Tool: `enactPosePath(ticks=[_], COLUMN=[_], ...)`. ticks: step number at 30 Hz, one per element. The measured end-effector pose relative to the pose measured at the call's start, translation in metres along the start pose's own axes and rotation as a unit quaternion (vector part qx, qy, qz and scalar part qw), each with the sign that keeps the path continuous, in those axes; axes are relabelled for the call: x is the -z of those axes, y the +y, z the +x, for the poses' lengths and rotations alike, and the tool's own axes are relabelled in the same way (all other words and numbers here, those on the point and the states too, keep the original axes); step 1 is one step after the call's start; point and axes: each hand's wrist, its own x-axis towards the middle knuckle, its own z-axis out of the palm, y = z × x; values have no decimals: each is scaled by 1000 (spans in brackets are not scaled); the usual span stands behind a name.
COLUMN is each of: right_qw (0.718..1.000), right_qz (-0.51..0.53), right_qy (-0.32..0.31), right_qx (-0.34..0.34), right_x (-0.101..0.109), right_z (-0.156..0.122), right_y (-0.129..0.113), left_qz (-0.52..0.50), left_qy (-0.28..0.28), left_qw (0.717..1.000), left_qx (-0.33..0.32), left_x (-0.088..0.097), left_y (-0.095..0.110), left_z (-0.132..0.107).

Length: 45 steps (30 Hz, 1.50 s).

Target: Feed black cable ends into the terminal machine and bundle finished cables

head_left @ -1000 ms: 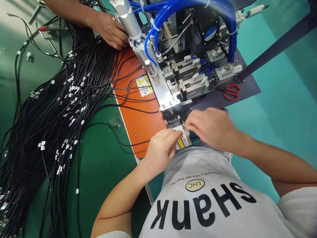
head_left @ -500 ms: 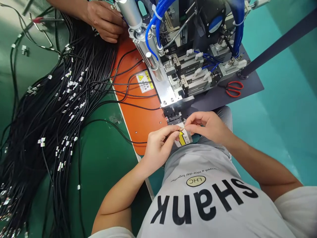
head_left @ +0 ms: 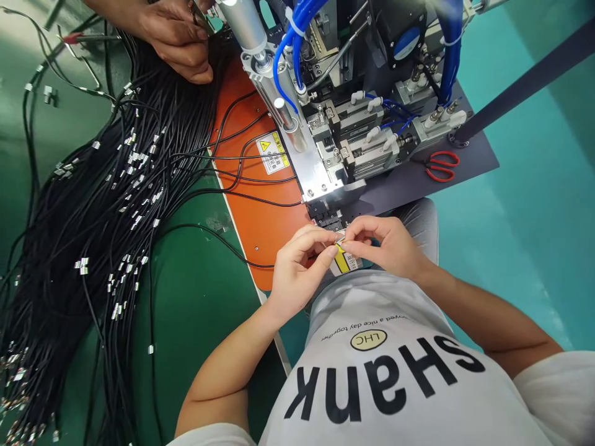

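"Grip first: how are the hands standing?"

"Left hand (head_left: 297, 266) and right hand (head_left: 385, 244) are meeting tip to tip, thumb and finger of each pinching thin wires (head_left: 341, 240). Which strand each is holding, I cannot tell."

"And where are those wires lying?"

"They are sitting above the yellow-arrow label (head_left: 343, 262), beyond the near end of the orange plate (head_left: 283, 241) and just short of the machine (head_left: 320, 186). One black cable (head_left: 260, 266) is running in from the left and disappearing at the left hand; I am judging the wires to be its end."

"What are you flagging?"

"Slippage, chiefly. Such fine strands are giving the fingertips little purchase, so an uneven pull could splay or bend them. Secondly, that cable is trailing back to the bundle (head_left: 93, 186) on the bench (head_left: 199, 341), where a snag could tug it loose."

"Anything from outside?"

"Yes. A co-worker's hand (head_left: 179, 43) is working at the far left, beside the bundle; a jerk there could carry through. Fingertips are also resting close to the tooling, risking a pinch should it be cycling."
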Motion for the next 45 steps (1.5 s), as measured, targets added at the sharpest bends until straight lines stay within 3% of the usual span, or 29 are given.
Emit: enactPosePath(ticks=[7, 13, 26, 31, 38, 45], right_qw=[999, 999, 992, 990, 980, 989], right_qz=[-34, -36, -90, -122, -154, -110], right_qy=[8, 2, 38, -2, 61, 81], right_qx=[40, 38, 82, 66, 112, 64], right_x=[-6, -9, -11, -2, -8, -13], right_z=[-3, -1, -1, -4, -3, -2], right_y=[2, 2, 4, -5, -5, 5], left_qz=[-125, -176, -177, -175, -178, -191], left_qy=[12, 26, 61, 60, 47, 32], left_qw=[987, 977, 977, 975, 973, 974], left_qx=[96, 121, 99, 125, 141, 119], left_x=[-1, -2, -8, -6, -6, -6], left_y=[2, -1, -4, -7, -7, -6], left_z=[4, 5, 4, 1, 2, 3])
